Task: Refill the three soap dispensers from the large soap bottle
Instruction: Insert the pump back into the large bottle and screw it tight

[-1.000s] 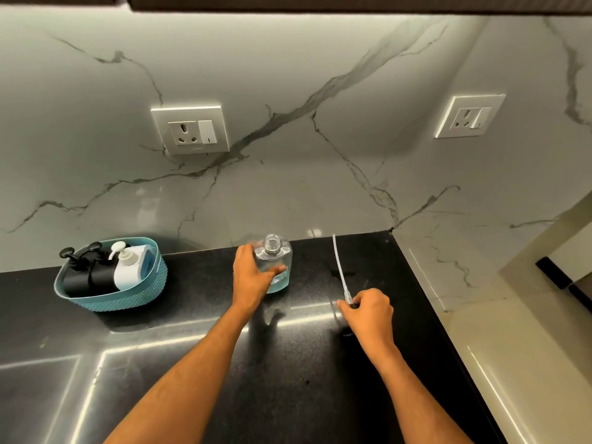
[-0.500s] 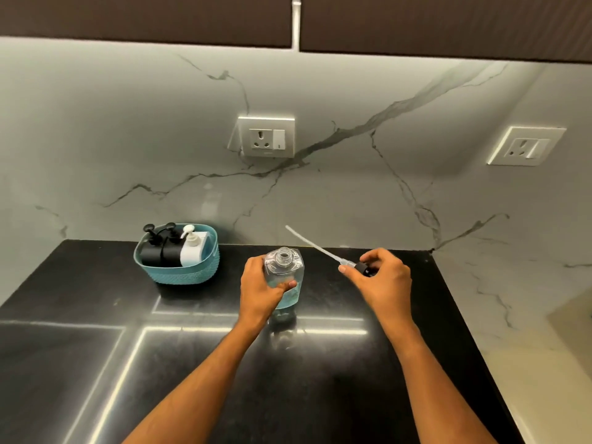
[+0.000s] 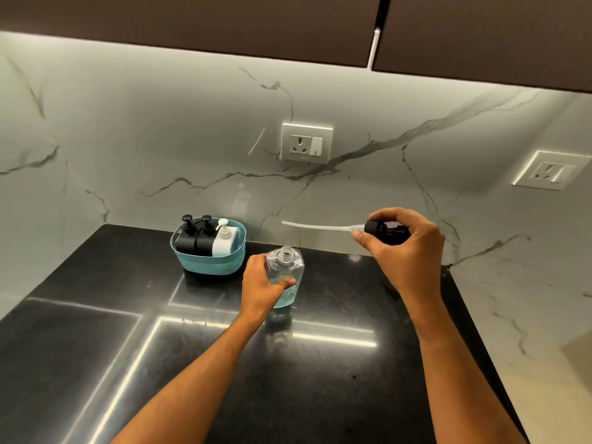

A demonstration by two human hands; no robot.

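A clear soap bottle point(image 3: 290, 264) with a little blue liquid at its bottom stands open-necked on the black counter point(image 3: 336, 363). My left hand point(image 3: 262, 285) grips its side. My right hand point(image 3: 402, 243) holds the black pump head point(image 3: 382, 228) in the air to the right of the bottle, its long clear tube point(image 3: 315, 225) pointing left above the bottle. Three dispensers, two black point(image 3: 192, 240) and one white point(image 3: 222, 241), stand together in a teal basket point(image 3: 209, 265) at the back of the counter.
A marble backsplash with two wall sockets point(image 3: 306, 143) rises behind the counter. Dark cabinets point(image 3: 224, 24) hang overhead. The counter's right edge meets a marble side surface point(image 3: 528, 299).
My right hand lifted the pump head off the counter and raised it to bottle height, the tube swinging from upright to pointing left. My left hand kept its grip on the bottle.
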